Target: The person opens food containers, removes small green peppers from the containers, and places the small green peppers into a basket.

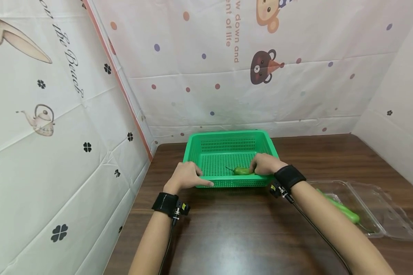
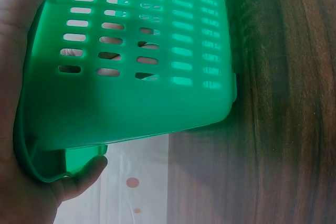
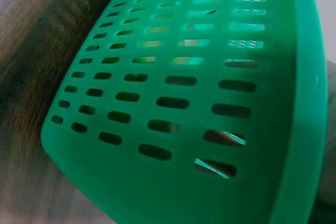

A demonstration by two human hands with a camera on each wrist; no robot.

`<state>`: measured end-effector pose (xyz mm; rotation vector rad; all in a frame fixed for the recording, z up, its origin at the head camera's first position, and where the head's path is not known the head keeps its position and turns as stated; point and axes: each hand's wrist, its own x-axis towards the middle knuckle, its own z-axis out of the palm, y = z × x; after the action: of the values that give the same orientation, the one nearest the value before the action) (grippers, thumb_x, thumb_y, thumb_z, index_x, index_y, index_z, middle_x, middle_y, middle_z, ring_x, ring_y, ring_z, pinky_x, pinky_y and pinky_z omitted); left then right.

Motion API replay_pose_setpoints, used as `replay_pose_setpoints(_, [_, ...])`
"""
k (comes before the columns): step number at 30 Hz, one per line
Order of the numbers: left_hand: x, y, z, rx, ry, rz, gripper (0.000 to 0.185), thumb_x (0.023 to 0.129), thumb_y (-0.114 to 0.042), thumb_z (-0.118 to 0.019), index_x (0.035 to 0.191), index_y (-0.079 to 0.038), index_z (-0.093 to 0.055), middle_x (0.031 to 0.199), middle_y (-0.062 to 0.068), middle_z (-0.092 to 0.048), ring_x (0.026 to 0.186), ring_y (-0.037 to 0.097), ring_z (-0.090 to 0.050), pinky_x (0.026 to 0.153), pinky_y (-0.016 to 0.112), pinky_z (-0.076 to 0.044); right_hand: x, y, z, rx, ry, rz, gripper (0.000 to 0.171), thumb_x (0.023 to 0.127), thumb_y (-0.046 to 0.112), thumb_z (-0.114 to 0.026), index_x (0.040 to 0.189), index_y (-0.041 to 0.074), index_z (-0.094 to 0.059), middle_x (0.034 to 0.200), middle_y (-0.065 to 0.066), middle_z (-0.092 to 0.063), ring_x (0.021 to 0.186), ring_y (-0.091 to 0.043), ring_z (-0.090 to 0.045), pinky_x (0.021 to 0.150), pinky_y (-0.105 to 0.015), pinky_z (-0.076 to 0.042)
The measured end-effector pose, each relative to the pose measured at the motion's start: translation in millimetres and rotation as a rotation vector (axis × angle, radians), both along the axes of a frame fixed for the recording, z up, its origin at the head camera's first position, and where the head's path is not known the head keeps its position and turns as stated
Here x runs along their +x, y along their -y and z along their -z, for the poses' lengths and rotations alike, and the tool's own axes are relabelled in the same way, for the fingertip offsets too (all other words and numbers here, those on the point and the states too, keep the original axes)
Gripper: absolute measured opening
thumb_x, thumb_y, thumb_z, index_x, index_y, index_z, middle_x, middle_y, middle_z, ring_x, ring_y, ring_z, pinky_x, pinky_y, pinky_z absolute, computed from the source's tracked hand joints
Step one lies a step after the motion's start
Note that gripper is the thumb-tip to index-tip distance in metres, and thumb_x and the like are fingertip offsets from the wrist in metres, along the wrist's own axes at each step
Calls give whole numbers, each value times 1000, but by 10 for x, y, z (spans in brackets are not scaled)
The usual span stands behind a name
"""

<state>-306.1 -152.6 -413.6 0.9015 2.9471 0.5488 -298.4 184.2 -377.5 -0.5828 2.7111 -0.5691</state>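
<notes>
A green plastic basket (image 1: 223, 178) with slotted walls stands at the back of the table. My left hand (image 1: 185, 176) grips its near left corner, the thumb lying along the front rim; the left wrist view shows a finger (image 2: 86, 179) bent around the corner. Inside the basket, by the front wall, lies a green pepper (image 1: 241, 171), its thin stem pointing left. My right hand (image 1: 265, 164) reaches over the front right rim and holds the pepper's right end with bent fingers, which partly hide it. Through the slots in the right wrist view, bits of pale green show.
To the right, partly behind my right forearm, an opened clear plastic clamshell box (image 1: 382, 232) holds another long green pepper (image 1: 345, 211). A printed cloth (image 1: 199, 103) hangs close behind the basket and along the left side. Cables run from both wrist cameras along the forearms.
</notes>
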Motion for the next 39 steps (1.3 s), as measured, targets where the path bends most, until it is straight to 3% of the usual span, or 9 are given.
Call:
replay_pose_setpoints(6, [-11,36,1,4,1,-15,71,74,-77,-71,48,-22,-33,53,-12,-17,54,9,-13,57,30,-13,-46,96,-1,14,6,16,38,87,-14,-49,103,3,-80,110,-18,-76,59,-13,-27,57,-30,-29])
replay_pose_setpoints(9, [-11,36,11,7,10,-6,71,74,-77,-71,48,-22,-33,53,-12,-17,54,8,-12,56,29,-12,-72,134,20,48,36,32,34,90,-10,-52,102,3,-80,108,-17,-76,58,-12,-21,55,-28,-26])
replay_pose_setpoints(17, [12,39,-11,10,13,-13,71,74,-77,-71,48,-23,-33,53,-12,-17,54,8,-12,55,29,-12,-115,163,61,87,33,47,29,93,-5,-55,100,6,-81,109,-15,-76,61,-15,-35,57,-28,-31])
replay_pose_setpoints(26, [10,7,3,5,17,-11,71,73,-78,-71,46,-24,-34,52,-14,-17,55,7,-12,56,29,-12,-82,120,88,60,47,42,30,92,-8,-54,99,5,-81,110,-15,-75,62,-15,-35,57,-28,-31])
replay_pose_setpoints(31, [1,-10,13,-11,4,-18,70,73,-78,-71,45,-25,-35,52,-15,-18,56,6,-14,58,30,-14,-80,117,86,68,41,57,31,91,-8,-54,97,6,-81,112,-15,-75,69,-17,-47,60,-29,-34])
replay_pose_setpoints(39, [23,-5,-23,5,8,-12,72,74,-76,-71,48,-23,-32,53,-13,-17,56,8,-12,57,30,-13,-66,120,65,54,47,67,35,89,-11,-52,95,7,-81,117,-17,-73,81,-22,-55,64,-32,-38])
